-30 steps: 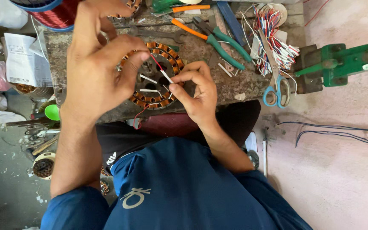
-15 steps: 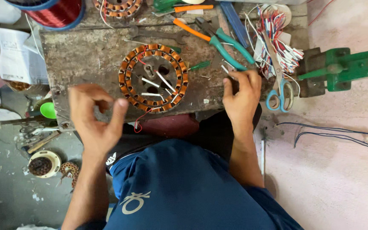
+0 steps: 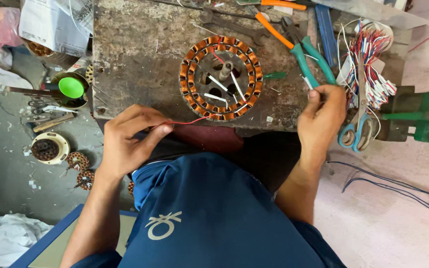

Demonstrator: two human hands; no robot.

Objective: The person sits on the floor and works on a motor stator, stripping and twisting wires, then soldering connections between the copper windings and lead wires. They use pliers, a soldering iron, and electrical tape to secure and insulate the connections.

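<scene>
A round motor stator [image 3: 221,78] wound with copper coils lies on a worn metal worktop [image 3: 140,54]. Thin white sleeves stick out of its centre. My left hand [image 3: 130,141] is below the bench edge, thumb and fingers pinched on a thin red wire [image 3: 189,120] that runs up to the stator's lower rim. My right hand [image 3: 322,119] rests at the bench's right front edge, fingertips closed on a small white sleeve piece [image 3: 308,83] beside teal-handled pliers [image 3: 310,55].
Orange-handled pliers [image 3: 274,24], a spanner and a blue file lie at the back of the bench. A bundle of red, white and blue wires [image 3: 371,64], blue scissors [image 3: 356,134] and a green vise [image 3: 423,116] sit right. Small coils, a green lid [image 3: 71,87] and tools litter the floor left.
Both hands left the stator. My left hand dropped below the bench edge and now pulls a red wire taut. My right hand moved right to the small pieces by the pliers.
</scene>
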